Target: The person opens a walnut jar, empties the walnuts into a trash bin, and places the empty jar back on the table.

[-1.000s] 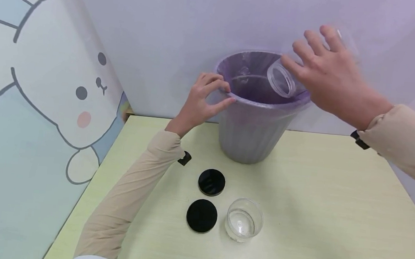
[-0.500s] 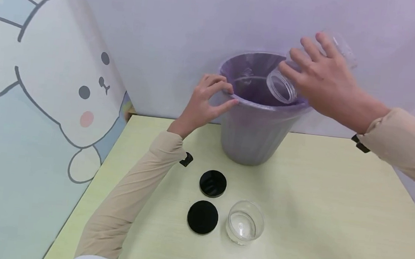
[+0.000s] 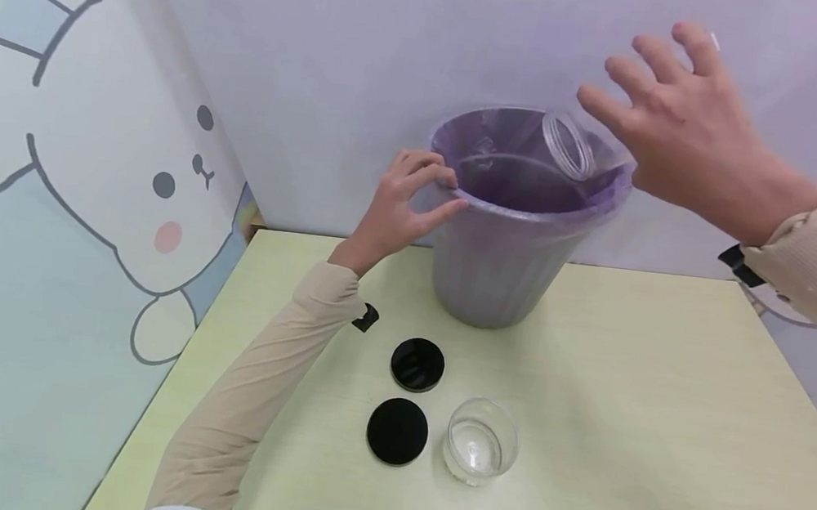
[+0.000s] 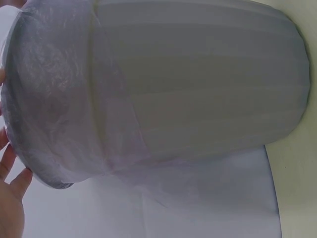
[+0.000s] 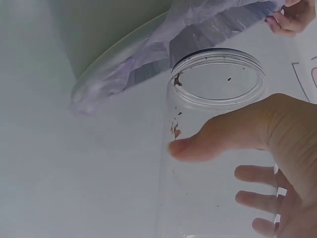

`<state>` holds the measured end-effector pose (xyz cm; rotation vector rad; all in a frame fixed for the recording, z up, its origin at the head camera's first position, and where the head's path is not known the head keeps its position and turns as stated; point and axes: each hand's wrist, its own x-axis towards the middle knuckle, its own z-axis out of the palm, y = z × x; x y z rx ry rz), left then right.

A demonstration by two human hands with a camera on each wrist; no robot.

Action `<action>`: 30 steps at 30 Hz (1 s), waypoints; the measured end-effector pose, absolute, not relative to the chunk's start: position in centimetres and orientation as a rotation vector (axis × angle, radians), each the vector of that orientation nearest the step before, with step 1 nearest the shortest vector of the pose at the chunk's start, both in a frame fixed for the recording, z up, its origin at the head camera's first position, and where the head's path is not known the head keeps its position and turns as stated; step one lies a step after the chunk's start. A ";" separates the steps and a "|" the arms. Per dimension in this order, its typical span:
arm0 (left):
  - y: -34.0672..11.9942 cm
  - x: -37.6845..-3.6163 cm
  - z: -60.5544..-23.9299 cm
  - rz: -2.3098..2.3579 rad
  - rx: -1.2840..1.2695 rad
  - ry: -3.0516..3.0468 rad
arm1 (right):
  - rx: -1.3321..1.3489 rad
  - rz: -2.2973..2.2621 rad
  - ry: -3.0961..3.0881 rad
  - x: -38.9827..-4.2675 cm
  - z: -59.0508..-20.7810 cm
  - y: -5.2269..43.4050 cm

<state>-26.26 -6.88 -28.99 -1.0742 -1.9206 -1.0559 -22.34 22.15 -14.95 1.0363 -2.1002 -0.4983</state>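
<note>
A grey trash bin (image 3: 495, 272), lined with a thin purple bag, stands on the table's far side. With thumb and fingers my left hand (image 3: 402, 201) pinches the bin's near-left rim; the left wrist view shows fingertips on the same rim. My right hand (image 3: 687, 126) grips a clear jar (image 3: 569, 146), which is tilted with its threaded mouth low over the bin's opening. Most of the jar is hidden behind that hand in the head view. Brown specks cling inside the jar (image 5: 198, 198) near its mouth in the right wrist view, where the thumb lies across its side.
Two round black lids (image 3: 417, 364) lie on the table in front of the bin. Right of the nearer lid sits an open clear container (image 3: 481, 443). A pale wall stands behind the bin, and a rabbit-patterned wall (image 3: 89, 200) bounds the left side.
Since half a second ago my right hand has risen and shifted right with the jar, after a small dip before that. My left hand stays on the bin's rim.
</note>
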 end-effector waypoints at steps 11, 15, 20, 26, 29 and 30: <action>-6.8 -26.3 -28.9 -1.071 -1.088 -1.905 | 1.142 -0.736 -2.022 -21.2 -15.7 21.1; -6.8 -26.4 -29.1 -1.072 -1.093 -1.902 | 1.137 -0.615 -2.032 -21.0 -15.7 20.9; -6.9 -26.5 -29.4 -1.096 -1.085 -1.893 | 1.116 -0.365 -2.034 -20.8 -15.6 20.9; -6.8 -26.6 -29.5 -1.097 -1.093 -1.875 | 1.072 -0.139 -2.063 -19.8 -15.5 21.4; -6.8 -26.1 -29.1 -1.119 -1.086 -1.879 | 1.044 -0.077 -2.091 -19.3 -15.5 21.7; -6.7 -25.7 -28.8 -1.127 -1.086 -1.877 | 1.028 -0.061 -2.109 -19.1 -15.5 21.8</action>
